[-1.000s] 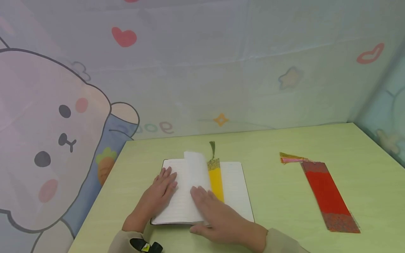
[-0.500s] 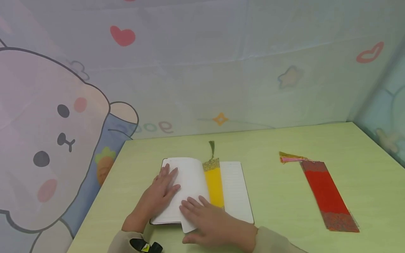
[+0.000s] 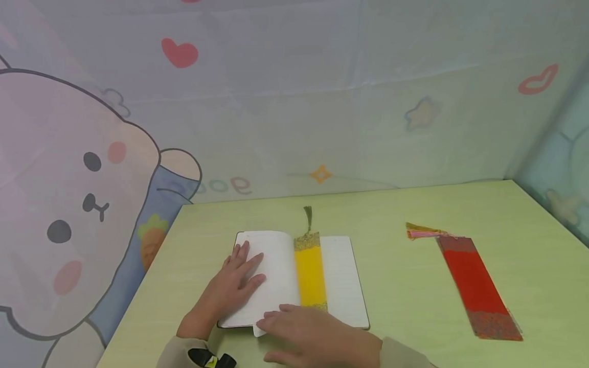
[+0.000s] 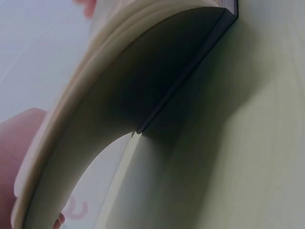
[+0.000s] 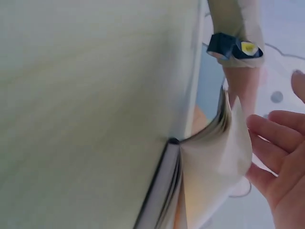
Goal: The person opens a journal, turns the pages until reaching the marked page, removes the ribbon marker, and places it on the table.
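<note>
An open notebook (image 3: 342, 281) with white pages lies on the green table. A yellow bookmark (image 3: 311, 276) with patterned ends and a dark tassel lies along its middle, the tassel past the top edge. My left hand (image 3: 232, 286) rests on the left page with its fingers spread. Over the lower edge of the notebook is my right hand (image 3: 310, 332), fingers extended, covering the bookmark's bottom end. In the right wrist view, its fingertips are right at a curved page (image 5: 214, 157). Seen from the left wrist, the raised page stack (image 4: 90, 109) bends upward.
To the right lies a red bookmark (image 3: 478, 286) with patterned ends and a pink and gold tassel (image 3: 423, 231); clear edging shows at its lower right. A printed cloth backdrop (image 3: 294, 112) stands behind the table (image 3: 391, 214).
A loose-standing page has turned left and now lies over the left side, uncovering more of the yellow bookmark. My right hand moved left, then down toward the lower edge. My left hand stayed.
</note>
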`<state>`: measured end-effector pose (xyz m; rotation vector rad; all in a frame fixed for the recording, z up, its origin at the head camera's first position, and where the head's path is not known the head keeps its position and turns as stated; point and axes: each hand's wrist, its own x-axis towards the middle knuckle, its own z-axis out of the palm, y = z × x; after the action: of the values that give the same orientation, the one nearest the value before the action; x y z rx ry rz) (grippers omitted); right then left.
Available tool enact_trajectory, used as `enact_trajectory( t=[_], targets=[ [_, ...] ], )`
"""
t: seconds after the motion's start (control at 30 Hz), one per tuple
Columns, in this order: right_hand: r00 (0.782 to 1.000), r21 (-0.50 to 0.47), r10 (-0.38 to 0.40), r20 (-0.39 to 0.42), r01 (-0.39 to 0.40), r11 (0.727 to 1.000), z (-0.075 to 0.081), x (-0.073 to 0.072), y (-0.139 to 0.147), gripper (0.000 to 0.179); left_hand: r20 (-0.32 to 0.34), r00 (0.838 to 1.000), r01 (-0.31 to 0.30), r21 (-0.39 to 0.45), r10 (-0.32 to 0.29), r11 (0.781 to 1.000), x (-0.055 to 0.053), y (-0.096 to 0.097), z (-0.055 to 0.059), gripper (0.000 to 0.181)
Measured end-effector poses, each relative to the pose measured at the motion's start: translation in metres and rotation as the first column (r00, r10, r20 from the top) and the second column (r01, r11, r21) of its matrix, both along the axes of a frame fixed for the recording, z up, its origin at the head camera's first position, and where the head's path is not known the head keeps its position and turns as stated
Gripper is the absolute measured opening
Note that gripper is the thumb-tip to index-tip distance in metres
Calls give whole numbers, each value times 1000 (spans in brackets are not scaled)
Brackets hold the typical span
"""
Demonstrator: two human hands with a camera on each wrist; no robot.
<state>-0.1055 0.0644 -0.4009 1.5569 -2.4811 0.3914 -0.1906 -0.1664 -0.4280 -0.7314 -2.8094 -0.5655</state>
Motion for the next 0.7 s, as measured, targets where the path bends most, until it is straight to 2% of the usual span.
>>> enact_trajectory(
  t=[0.1, 0.2, 0.27, 0.33, 0.37, 0.4, 0.5, 0.6, 0.67, 0.7],
  targets=[
    [999, -155, -28, -35, 23, 988, 3, -1, 8, 38, 18, 1000, 1, 28, -1, 1000, 0, 0, 0, 50],
    [995, -294, -83, -53, 64, 954, 3, -5, 19, 32, 32, 999, 4, 59, -6, 998, 0, -1, 0, 46],
    [991, -354, -137, 10, 131, 926, 1, -9, 27, 30, 39, 999, 10, 81, -13, 997, 0, -1, 0, 43],
    [968, -386, -205, 145, 246, 889, -2, -13, 35, 30, 36, 999, 17, 98, -21, 995, 0, -2, 0, 40],
    [943, -398, -239, 233, 316, 861, -3, -15, 38, 30, 34, 999, 20, 105, -24, 994, 1, -2, 0, 39],
    [906, -401, -278, 318, 394, 827, -4, -17, 41, 30, 32, 999, 25, 111, -29, 993, 1, -2, 1, 38],
    [755, -386, -369, 543, 614, 688, -5, -23, 48, 29, 34, 999, 29, 116, -33, 993, 0, -2, 1, 37],
    [603, -330, -425, 675, 762, 558, -4, -26, 52, 29, 69, 997, 13, 124, -22, 992, 0, -2, 2, 40],
    [523, -295, -416, 744, 816, 497, -2, -28, 53, 32, 95, 995, 1, 126, -13, 992, 0, -2, 2, 47],
    [486, -275, -405, 775, 835, 475, -2, -28, 54, 33, 102, 995, -2, 122, -11, 993, 0, -2, 2, 51]
  ],
)
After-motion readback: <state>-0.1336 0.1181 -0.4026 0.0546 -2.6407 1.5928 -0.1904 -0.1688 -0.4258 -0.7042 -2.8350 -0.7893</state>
